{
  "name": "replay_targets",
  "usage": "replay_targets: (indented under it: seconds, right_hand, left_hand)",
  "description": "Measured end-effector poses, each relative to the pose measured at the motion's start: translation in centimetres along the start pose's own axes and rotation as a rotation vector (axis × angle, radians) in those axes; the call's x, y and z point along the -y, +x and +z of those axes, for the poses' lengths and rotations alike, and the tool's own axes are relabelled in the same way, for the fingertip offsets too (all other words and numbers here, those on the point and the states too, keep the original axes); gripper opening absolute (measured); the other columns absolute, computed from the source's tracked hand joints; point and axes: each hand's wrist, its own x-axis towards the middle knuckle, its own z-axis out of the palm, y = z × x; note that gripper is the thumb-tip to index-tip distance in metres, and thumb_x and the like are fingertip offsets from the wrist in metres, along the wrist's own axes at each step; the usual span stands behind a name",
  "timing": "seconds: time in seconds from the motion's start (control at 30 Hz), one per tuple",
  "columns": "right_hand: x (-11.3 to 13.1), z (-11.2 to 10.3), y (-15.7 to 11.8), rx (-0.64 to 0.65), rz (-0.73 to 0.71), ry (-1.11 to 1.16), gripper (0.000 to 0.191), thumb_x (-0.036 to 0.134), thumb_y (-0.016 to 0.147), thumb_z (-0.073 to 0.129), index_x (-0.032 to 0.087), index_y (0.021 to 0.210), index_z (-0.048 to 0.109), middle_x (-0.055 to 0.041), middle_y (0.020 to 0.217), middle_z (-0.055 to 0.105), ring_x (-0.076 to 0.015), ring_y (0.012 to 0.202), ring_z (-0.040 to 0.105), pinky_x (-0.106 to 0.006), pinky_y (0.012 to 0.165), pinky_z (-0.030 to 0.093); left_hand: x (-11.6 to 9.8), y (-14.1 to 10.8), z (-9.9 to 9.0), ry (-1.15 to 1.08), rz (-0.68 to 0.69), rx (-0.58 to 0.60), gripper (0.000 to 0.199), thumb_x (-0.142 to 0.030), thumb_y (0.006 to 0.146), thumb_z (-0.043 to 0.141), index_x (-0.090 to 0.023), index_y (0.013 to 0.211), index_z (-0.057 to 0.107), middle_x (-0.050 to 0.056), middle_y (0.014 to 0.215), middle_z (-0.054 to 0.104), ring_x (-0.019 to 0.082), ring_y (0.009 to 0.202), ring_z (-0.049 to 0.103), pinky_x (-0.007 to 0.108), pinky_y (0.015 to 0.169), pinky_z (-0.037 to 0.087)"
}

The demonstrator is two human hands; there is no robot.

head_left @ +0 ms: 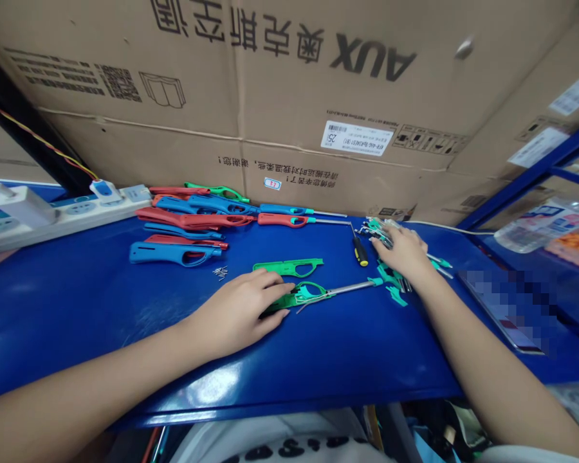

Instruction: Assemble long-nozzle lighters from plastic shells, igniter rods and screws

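My left hand (244,312) is closed round the handle end of a green lighter shell (285,301), which lies on the blue table with teal parts, thin wires and a metal tube (350,288) pointing right. Just behind it rests another green shell half (289,266). My right hand (405,252) reaches into a pile of teal and metal parts (390,276); its fingertips are among them, and whether they grip a piece is unclear. A black and yellow screwdriver (360,252) lies left of that hand. Small screws (220,273) sit in a little heap farther left.
Red and blue lighter shells (188,218) are stacked at the back left, beside a white power strip (91,209). A large cardboard box (280,83) stands behind the table (101,308). On the right are a flat dark device (506,308) and a clear plastic container (535,225).
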Motion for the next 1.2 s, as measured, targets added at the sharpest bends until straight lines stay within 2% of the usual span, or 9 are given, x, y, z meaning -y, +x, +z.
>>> replay_targets:
  seconds: [0.13, 0.3, 0.47, 0.57, 0.73, 0.83, 0.93, 1.07, 1.2]
  right_hand:
    - [1.5, -0.7, 0.5, -0.042, 0.035, 0.068, 0.033, 0.048, 0.09, 0.06, 0.017, 0.1, 0.068, -0.0209, 0.096, 0.062, -0.0364, 0.095, 0.06, -0.055, 0.08, 0.05]
    - [8.0, -3.5, 0.1, -0.067, -0.112, 0.318, 0.033, 0.032, 0.092, 0.058, 0.016, 0.12, 0.065, -0.019, 0.116, 0.06, -0.0343, 0.114, 0.06, -0.058, 0.099, 0.049]
    - [15.3, -6.4, -2.9, 0.179, -0.303, 0.876, 0.037, 0.02, 0.096, 0.056, 0.024, 0.133, 0.06, -0.0135, 0.132, 0.058, -0.0241, 0.126, 0.057, -0.048, 0.107, 0.05]
    - [17.3, -6.6, -4.8, 0.329, -0.535, 1.027, 0.051, 0.014, 0.097, 0.053, 0.028, 0.146, 0.051, -0.0129, 0.14, 0.053, -0.0218, 0.133, 0.054, -0.044, 0.11, 0.05]
    - [17.3, -5.7, -5.4, 0.311, -0.682, 0.912, 0.054, 0.012, 0.096, 0.054, 0.025, 0.148, 0.046, -0.0151, 0.147, 0.049, -0.0233, 0.139, 0.048, -0.045, 0.112, 0.046]
    - [16.8, -5.7, -4.9, 0.291, -0.686, 0.724, 0.029, 0.018, 0.093, 0.061, 0.021, 0.122, 0.062, -0.014, 0.131, 0.059, -0.0262, 0.125, 0.056, -0.048, 0.103, 0.047]
    - [16.5, -6.0, -4.4, 0.338, -0.716, 0.588, 0.01, 0.025, 0.094, 0.063, 0.019, 0.102, 0.065, -0.0121, 0.117, 0.064, -0.0254, 0.109, 0.06, -0.043, 0.09, 0.046]
    - [16.2, -6.3, -4.1, 0.409, -0.751, 0.536, 0.014, 0.03, 0.098, 0.058, 0.018, 0.102, 0.065, -0.011, 0.111, 0.064, -0.0225, 0.099, 0.059, -0.038, 0.082, 0.044]
    - [15.6, -6.4, -4.0, 0.475, -0.797, 0.554, 0.015, 0.022, 0.097, 0.057, 0.018, 0.109, 0.065, -0.0107, 0.115, 0.063, -0.0212, 0.102, 0.058, -0.037, 0.088, 0.046]
  left_hand:
    - [-0.1, 0.0, -0.1, -0.029, -0.028, -0.003, 0.039, -0.033, 0.097, 0.059, -0.019, 0.132, 0.064, 0.012, 0.119, 0.068, 0.029, 0.111, 0.064, 0.048, 0.097, 0.054]
    - [-0.8, 0.5, 0.2, -0.281, -0.171, -0.157, 0.043, -0.038, 0.092, 0.067, -0.019, 0.13, 0.066, 0.011, 0.122, 0.069, 0.026, 0.112, 0.064, 0.046, 0.1, 0.054]
    - [-1.0, 1.4, 1.4, -0.871, -0.373, -0.294, 0.047, -0.038, 0.094, 0.062, -0.019, 0.137, 0.06, 0.01, 0.127, 0.071, 0.023, 0.113, 0.069, 0.043, 0.1, 0.056]
    - [-1.0, 1.6, 1.7, -1.047, -0.407, -0.283, 0.037, -0.043, 0.094, 0.061, -0.019, 0.12, 0.071, 0.008, 0.126, 0.072, 0.025, 0.121, 0.065, 0.043, 0.106, 0.051]
    - [-1.0, 1.6, 1.4, -1.149, -0.467, -0.347, 0.035, -0.046, 0.088, 0.068, -0.017, 0.106, 0.076, 0.007, 0.114, 0.076, 0.025, 0.113, 0.067, 0.036, 0.103, 0.051]
    - [-0.8, 1.6, 1.3, -1.137, -0.472, -0.373, 0.034, -0.048, 0.087, 0.069, -0.016, 0.099, 0.075, 0.007, 0.105, 0.076, 0.021, 0.1, 0.068, 0.031, 0.094, 0.053]
    - [-0.7, 1.6, 1.2, -1.117, -0.499, -0.356, 0.036, -0.05, 0.087, 0.069, -0.015, 0.091, 0.073, 0.004, 0.089, 0.073, 0.016, 0.082, 0.065, 0.027, 0.081, 0.053]
    - [-0.8, 1.6, 0.7, -1.097, -0.538, -0.283, 0.042, -0.055, 0.09, 0.062, -0.015, 0.097, 0.072, 0.001, 0.075, 0.063, 0.013, 0.067, 0.057, 0.024, 0.065, 0.049]
    - [-0.9, 1.5, 0.5, -1.051, -0.527, -0.2, 0.044, -0.056, 0.093, 0.056, -0.015, 0.1, 0.072, -0.002, 0.069, 0.056, 0.012, 0.062, 0.051, 0.024, 0.06, 0.044]
